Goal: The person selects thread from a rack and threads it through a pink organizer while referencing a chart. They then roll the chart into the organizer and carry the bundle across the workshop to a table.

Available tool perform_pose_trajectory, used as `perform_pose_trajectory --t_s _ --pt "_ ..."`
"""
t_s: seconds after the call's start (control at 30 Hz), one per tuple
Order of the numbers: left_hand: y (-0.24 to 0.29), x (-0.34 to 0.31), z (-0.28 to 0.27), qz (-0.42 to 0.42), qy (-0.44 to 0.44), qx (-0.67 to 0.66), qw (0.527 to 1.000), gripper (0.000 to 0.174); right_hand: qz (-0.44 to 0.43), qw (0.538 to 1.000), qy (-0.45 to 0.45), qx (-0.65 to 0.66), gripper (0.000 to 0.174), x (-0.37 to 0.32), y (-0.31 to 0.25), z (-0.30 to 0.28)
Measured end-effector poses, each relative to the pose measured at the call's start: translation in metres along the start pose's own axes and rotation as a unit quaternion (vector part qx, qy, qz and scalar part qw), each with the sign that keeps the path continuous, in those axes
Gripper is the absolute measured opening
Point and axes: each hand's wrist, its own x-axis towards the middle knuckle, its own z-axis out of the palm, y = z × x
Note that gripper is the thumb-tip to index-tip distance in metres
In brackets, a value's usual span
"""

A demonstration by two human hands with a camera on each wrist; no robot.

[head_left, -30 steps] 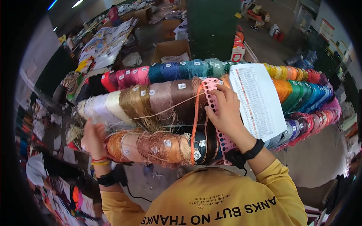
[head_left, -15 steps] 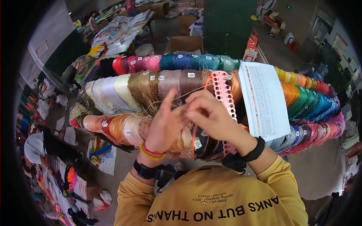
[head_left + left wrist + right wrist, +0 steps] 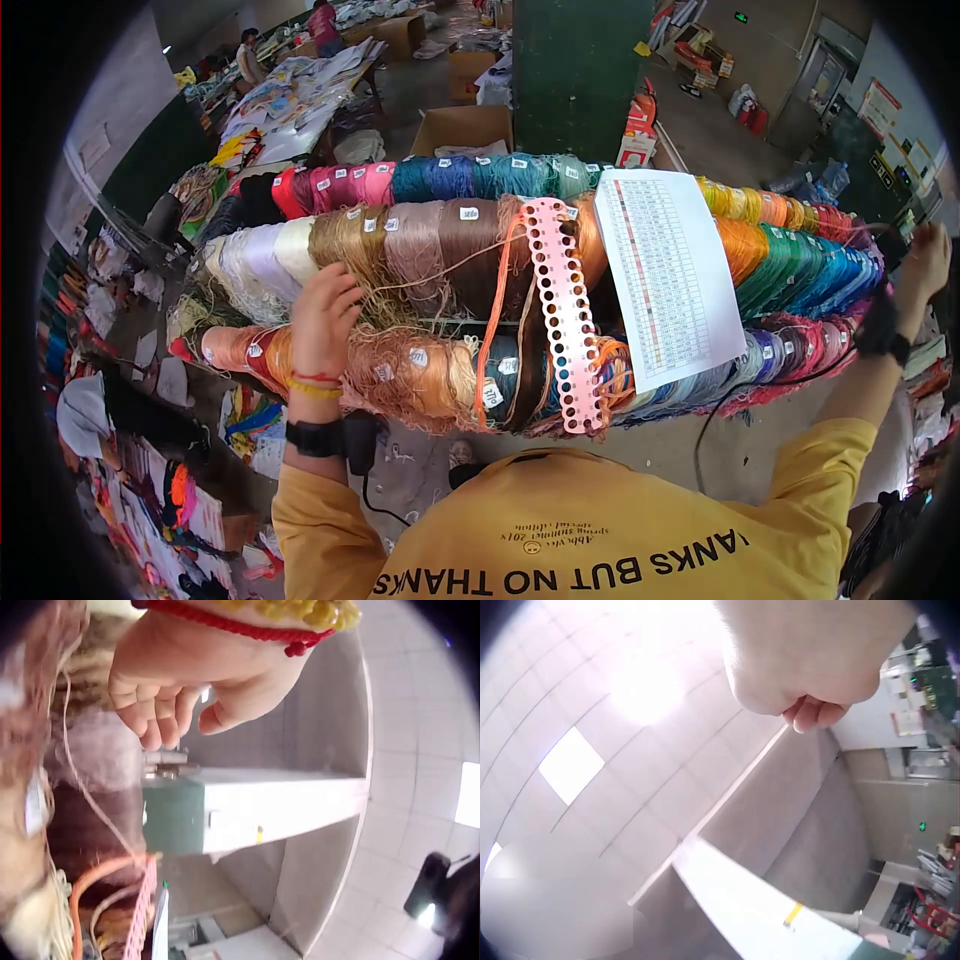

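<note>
A pink thread card (image 3: 562, 320), with holes along both long edges, lies across the hanks of thread. Orange thread (image 3: 495, 310) hangs from its upper end. A thin pale strand (image 3: 440, 272) runs from the card's top leftward over the hanks. My left hand (image 3: 325, 318) hovers above the left part of the front row, fingers loosely bent; in the left wrist view the left hand (image 3: 195, 682) shows nothing in its fingers. Far out to the right, my right hand (image 3: 925, 262) is raised; the right wrist view shows the right hand (image 3: 810, 667) with fingers curled in and nothing visible between them.
Labelled hanks in many colours fill three rows, such as the brown hank (image 3: 470, 245). A printed sheet (image 3: 668, 275) rests on them right of the card. Behind stand a green pillar (image 3: 580, 90) and a cardboard box (image 3: 462, 128). A black cable (image 3: 705, 430) trails from the right wrist.
The right hand goes from the pink card, to meeting the left hand in front of it, to far right. The left hand came in to the middle, then moved back left.
</note>
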Motion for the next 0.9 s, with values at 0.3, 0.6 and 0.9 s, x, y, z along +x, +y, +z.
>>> perform_pose_trajectory --t_s 0.3,0.6,0.9 --pt "-0.068 0.032 0.161 -0.154 -0.248 0.133 0.947 0.016 0.327 0.749 -0.417 0.398 0.01 -0.2 -0.366 0.265" --pt "-0.084 0.041 0.174 -0.091 -0.224 0.027 0.97 0.017 0.121 0.866 -0.425 0.233 0.015 -0.208 -0.395 0.284" --pt "-0.081 0.04 0.179 -0.017 -0.187 0.111 0.976 0.016 0.012 0.892 -0.428 0.145 0.014 -0.213 -0.404 0.289"
